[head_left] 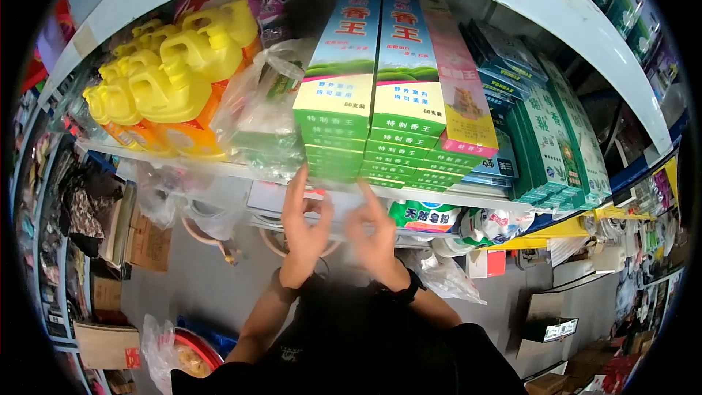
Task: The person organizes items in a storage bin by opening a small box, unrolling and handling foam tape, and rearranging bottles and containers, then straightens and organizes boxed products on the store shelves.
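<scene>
Two stacks of long incense boxes, a left stack and a right stack, lie side by side on the shelf with their green ends facing me. My left hand is just below the front of the left stack, fingers stretched out and apart. Its fingertips are at the lower green boxes; I cannot tell whether they touch. My right hand, smeared by motion, is below the gap between the stacks with its fingers spread. Neither hand holds anything visible. Pink boxes adjoin the right stack.
Yellow-capped orange bottles and a clear plastic bag stand left of the boxes. Green boxes and dark blue boxes are at right. Soap powder bags sit below the shelf edge. A red basin is at lower left.
</scene>
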{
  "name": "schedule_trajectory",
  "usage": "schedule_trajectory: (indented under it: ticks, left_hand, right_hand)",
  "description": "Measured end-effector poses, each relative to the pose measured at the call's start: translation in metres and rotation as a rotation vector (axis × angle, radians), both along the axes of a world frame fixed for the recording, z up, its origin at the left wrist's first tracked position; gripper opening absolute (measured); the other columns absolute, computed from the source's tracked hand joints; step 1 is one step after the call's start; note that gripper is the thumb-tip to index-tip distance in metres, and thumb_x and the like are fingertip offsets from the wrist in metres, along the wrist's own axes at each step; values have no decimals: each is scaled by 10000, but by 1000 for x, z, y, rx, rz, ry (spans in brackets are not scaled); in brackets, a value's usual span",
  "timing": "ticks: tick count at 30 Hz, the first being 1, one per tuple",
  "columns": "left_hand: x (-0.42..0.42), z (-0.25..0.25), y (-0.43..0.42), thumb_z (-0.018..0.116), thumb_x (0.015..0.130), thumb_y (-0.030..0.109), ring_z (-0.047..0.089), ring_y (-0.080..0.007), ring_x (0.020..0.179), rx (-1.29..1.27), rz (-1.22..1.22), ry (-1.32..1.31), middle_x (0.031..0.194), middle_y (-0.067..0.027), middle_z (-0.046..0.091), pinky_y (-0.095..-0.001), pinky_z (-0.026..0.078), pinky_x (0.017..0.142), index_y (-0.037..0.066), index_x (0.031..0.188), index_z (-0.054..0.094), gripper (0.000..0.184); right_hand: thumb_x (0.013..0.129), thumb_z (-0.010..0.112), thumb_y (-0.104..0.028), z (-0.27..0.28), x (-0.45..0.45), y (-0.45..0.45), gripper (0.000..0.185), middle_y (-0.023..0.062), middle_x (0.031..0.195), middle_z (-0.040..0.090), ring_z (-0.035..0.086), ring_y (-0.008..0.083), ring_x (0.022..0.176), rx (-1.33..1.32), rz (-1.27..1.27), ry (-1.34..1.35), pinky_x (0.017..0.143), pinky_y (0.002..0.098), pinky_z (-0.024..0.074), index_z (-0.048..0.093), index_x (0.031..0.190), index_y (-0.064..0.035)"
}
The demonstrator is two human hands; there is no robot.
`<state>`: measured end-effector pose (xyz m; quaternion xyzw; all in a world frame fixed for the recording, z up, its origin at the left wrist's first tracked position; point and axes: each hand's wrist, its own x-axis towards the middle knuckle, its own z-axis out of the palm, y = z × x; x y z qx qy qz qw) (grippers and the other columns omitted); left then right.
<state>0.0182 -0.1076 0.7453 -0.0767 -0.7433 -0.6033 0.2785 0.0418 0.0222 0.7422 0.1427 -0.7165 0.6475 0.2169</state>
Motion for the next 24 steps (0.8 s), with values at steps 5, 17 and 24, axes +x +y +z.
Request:
schedule_trajectory:
  ticks: [5,17,24]
  left_hand:
    - [0,3,-2,565,908,-54,655,-118,697,165,-110,-119,1396,-197,518,-255,539,585,-23,1426,441,534]
    - [7,7,-6,567,912,1,447,-11,501,126,-120,-214,1211,-106,655,-203,351,452,-1,1438,453,538]
    - [4,1,-11,586,884,-26,412,4,545,167,-145,-153,1154,-96,668,-188,332,488,3,1440,454,571]
  right_hand:
    - [903,577,23,5,-2,4,564,-17,619,519,502,45,582,-161,103,-111,583,208,439,409,1441,50]
    - [900,549,53,8,1,4,559,-39,621,495,462,29,537,-322,171,-251,518,200,401,430,1445,12]
    - [898,542,56,12,5,-5,584,-49,621,464,468,32,557,-319,127,-247,517,191,401,407,1463,3]
